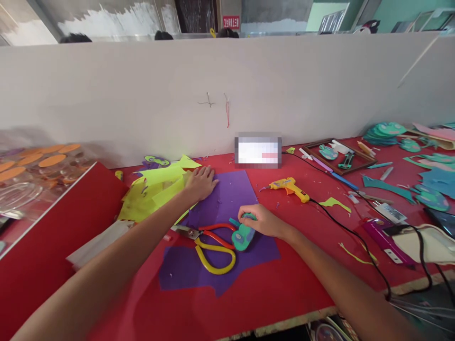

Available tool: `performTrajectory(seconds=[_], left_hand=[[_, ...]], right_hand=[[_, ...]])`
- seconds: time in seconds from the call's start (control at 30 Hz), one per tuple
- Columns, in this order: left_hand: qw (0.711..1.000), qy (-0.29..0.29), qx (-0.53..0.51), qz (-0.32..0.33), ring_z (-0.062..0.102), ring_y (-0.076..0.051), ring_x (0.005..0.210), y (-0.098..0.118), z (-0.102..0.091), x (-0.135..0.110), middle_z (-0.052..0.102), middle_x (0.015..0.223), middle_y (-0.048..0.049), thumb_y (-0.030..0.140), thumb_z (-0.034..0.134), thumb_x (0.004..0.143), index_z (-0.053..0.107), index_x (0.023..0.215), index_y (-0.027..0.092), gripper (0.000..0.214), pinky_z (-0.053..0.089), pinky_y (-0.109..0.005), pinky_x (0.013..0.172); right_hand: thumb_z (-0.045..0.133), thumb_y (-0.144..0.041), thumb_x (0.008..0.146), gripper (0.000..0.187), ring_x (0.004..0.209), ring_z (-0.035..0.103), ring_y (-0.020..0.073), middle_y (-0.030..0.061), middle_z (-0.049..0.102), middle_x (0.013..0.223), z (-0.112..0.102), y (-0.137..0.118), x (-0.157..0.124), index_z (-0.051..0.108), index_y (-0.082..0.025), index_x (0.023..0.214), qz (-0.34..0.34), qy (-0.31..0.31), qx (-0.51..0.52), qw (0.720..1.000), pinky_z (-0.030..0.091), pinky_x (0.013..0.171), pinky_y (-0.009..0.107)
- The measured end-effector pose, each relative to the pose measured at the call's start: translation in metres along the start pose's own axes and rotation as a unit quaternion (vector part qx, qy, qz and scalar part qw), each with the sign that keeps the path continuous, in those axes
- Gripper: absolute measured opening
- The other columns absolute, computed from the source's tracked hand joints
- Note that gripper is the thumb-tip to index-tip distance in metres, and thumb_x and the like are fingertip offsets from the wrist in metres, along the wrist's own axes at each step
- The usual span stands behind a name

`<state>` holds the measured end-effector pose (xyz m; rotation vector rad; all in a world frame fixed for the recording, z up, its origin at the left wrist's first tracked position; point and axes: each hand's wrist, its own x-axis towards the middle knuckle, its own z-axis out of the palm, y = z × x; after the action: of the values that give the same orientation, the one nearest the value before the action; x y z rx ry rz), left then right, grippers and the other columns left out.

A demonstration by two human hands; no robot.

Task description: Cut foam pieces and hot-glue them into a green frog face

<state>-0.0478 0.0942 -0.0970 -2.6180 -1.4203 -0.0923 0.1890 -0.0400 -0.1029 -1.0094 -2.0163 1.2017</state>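
My left hand [201,183] lies flat, fingers stretched out, over the edges of yellow-green foam sheets [152,194] and a purple foam sheet [231,189]. My right hand [261,219] is closed, its curled fingers gripping a teal foam cutout [242,237] with small patches on it, above the purple foam. Left of that cutout is a pair of scissors [217,270] with one red and one yellow handle. Its blades point left, and it rests on the purple foam. The tips of my right fingers are partly hidden behind the cutout.
A yellow hot glue gun [289,187] trails a black cord to the right. Behind it stands a brown tray [350,166] with small parts. Teal cutouts [386,132] are stacked at far right. A red upright panel [53,227] and clear cups with orange discs [53,161] are at left.
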Motion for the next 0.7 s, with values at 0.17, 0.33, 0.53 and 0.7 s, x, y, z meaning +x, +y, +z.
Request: performTrajectory(seconds=[0.17,0.33,0.53,0.7], left_hand=[[0.995,0.003,-0.011,0.097,0.036,-0.023,0.148,0.027,-0.013,-0.016,0.035,0.163,-0.0053,0.040,0.028,0.107,0.038,0.153,0.025,0.049,0.026,-0.041,0.122],[0.964,-0.068,-0.080,0.243,0.020,-0.023,0.155,0.044,-0.004,-0.044,0.021,0.168,-0.0025,0.054,0.023,0.105,0.022,0.160,0.032,0.059,0.016,-0.044,0.125],[0.992,-0.052,-0.047,0.103,0.026,-0.028,0.153,0.026,0.011,-0.027,0.025,0.166,-0.0101,0.052,0.022,0.105,0.027,0.160,0.024,0.061,0.021,-0.047,0.124],[1.000,-0.006,-0.010,0.009,0.039,-0.033,0.144,0.009,0.007,-0.007,0.041,0.157,-0.0186,0.037,0.033,0.106,0.042,0.150,0.012,0.052,0.031,-0.051,0.117]], right_hand=[[0.053,-0.017,0.083,0.008,0.074,0.054,0.0141,-0.0022,0.060,0.076,0.000,0.003,0.000,0.060,-0.019,0.079,0.001,-0.001,0.000,1.000,0.039,0.070,0.025],[0.054,-0.018,0.083,0.007,0.075,0.055,0.0143,-0.0023,0.062,0.078,-0.001,0.000,-0.001,0.061,-0.018,0.080,0.010,0.003,0.002,1.000,0.039,0.071,0.025],[0.053,-0.017,0.084,0.007,0.075,0.054,0.0139,-0.0027,0.060,0.077,-0.002,-0.002,-0.001,0.059,-0.018,0.079,0.005,-0.006,0.013,1.000,0.039,0.071,0.025],[0.053,-0.018,0.084,0.007,0.075,0.053,0.0143,-0.0023,0.059,0.078,-0.003,-0.001,-0.001,0.059,-0.019,0.079,0.009,-0.011,0.015,1.000,0.039,0.071,0.025]])
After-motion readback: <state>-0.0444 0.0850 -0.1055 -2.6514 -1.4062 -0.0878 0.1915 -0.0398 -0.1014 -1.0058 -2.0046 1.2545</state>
